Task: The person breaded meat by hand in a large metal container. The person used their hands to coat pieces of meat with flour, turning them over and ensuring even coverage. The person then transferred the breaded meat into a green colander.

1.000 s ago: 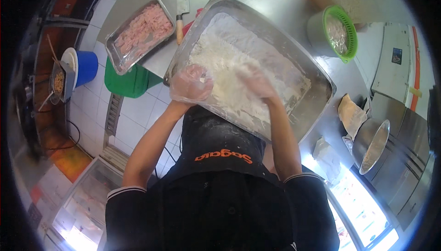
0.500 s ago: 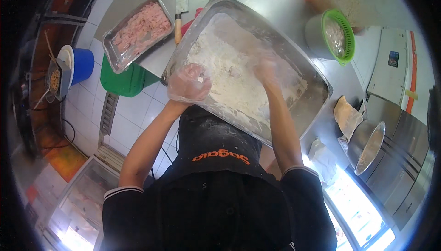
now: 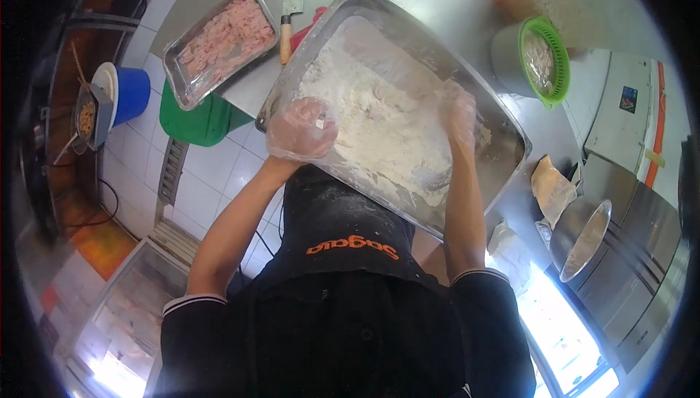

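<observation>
A large metal tray (image 3: 503, 117) stands aslant on the steel table before me, with a bed of white flour (image 3: 379, 125) spread over its bottom. My left hand (image 3: 302, 130), in a clear plastic glove, is closed over the tray's near left rim; its fingertips are partly hidden. Toward the right side of the tray, my right hand (image 3: 458, 114) is dusted with flour and slightly blurred. Its fingers look curled just over the flour, and what lies inside them is hidden.
Left of the flour tray sits a smaller metal tray (image 3: 179, 90) of pale pink raw meat (image 3: 230, 37), beside a cleaver (image 3: 292, 1). A green basket (image 3: 558, 55) in a grey tub stands right. Below are a green bin (image 3: 193, 117), a blue bucket (image 3: 133, 94) and a steel bowl (image 3: 581, 241).
My right hand has swept rightward across the flour from the tray's middle and is less blurred. My left hand has stayed at the rim.
</observation>
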A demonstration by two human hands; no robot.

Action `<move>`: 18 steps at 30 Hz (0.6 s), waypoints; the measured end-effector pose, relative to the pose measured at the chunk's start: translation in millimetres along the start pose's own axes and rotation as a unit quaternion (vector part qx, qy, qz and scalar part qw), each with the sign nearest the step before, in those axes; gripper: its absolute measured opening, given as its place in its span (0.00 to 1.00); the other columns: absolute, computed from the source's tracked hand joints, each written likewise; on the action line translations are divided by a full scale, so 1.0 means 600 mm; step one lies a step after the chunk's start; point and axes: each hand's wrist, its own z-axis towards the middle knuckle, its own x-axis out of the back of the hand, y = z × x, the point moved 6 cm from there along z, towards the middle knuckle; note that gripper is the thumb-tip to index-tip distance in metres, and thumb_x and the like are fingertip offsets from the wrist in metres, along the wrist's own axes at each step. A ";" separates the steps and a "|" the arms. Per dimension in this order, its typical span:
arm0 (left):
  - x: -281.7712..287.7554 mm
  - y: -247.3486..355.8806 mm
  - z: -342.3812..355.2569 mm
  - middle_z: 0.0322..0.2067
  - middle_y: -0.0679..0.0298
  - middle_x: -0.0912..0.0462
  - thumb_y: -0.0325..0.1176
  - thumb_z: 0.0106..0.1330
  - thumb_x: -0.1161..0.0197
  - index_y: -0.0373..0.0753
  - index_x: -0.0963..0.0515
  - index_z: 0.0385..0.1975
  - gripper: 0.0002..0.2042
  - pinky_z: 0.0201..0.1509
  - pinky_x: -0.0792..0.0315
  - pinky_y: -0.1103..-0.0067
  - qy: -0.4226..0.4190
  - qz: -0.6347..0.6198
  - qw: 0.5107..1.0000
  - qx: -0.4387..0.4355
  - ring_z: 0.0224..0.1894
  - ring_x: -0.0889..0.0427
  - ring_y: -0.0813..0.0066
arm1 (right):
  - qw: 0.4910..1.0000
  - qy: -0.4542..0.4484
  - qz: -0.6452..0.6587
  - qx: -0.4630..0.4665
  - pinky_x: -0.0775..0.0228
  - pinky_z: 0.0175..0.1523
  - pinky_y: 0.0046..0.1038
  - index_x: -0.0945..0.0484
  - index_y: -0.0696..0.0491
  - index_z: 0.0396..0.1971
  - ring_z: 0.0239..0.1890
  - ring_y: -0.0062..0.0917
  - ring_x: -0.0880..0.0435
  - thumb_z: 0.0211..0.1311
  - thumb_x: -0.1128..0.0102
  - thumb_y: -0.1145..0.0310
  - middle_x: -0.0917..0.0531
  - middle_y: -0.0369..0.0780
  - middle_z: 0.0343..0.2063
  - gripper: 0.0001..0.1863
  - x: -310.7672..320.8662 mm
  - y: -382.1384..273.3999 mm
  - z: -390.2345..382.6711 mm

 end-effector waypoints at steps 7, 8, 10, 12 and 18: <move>-0.006 0.007 0.004 0.34 0.58 0.13 0.36 0.59 0.28 0.42 0.17 0.36 0.09 0.40 0.19 0.65 -0.014 -0.007 1.000 0.013 0.34 0.13 0.55 | 0.993 -0.036 -0.024 0.107 0.18 0.50 0.41 0.14 0.55 0.43 0.43 0.48 0.10 0.58 0.33 0.66 0.11 0.52 0.40 0.14 -0.158 0.023 0.021; -0.009 0.005 0.003 0.34 0.58 0.14 0.36 0.59 0.28 0.42 0.17 0.36 0.09 0.40 0.19 0.65 -0.022 -0.006 0.999 0.026 0.34 0.13 0.55 | 0.992 -0.039 0.069 0.098 0.18 0.49 0.41 0.14 0.55 0.42 0.43 0.48 0.10 0.58 0.34 0.67 0.11 0.53 0.40 0.13 -0.150 0.026 0.019; -0.004 -0.004 -0.002 0.33 0.58 0.14 0.36 0.59 0.28 0.42 0.17 0.36 0.09 0.39 0.19 0.66 -0.002 0.003 1.000 0.025 0.34 0.13 0.55 | 0.986 -0.064 0.149 0.031 0.19 0.54 0.38 0.13 0.55 0.47 0.48 0.44 0.11 0.58 0.31 0.67 0.11 0.50 0.45 0.16 -0.106 -0.001 0.009; -0.004 -0.003 -0.002 0.33 0.58 0.14 0.36 0.59 0.28 0.42 0.17 0.36 0.09 0.38 0.20 0.66 0.009 -0.002 1.000 0.017 0.33 0.13 0.55 | 0.988 -0.083 0.127 -0.038 0.21 0.59 0.35 0.13 0.54 0.51 0.53 0.40 0.12 0.59 0.28 0.66 0.11 0.48 0.51 0.20 -0.041 -0.006 -0.007; -0.008 -0.003 -0.001 0.35 0.57 0.13 0.37 0.58 0.28 0.40 0.16 0.38 0.12 0.39 0.19 0.63 0.001 0.010 1.000 0.001 0.35 0.13 0.55 | 0.994 -0.079 0.027 -0.075 0.22 0.60 0.39 0.14 0.53 0.53 0.53 0.45 0.14 0.61 0.34 0.68 0.12 0.48 0.49 0.20 -0.020 0.046 -0.040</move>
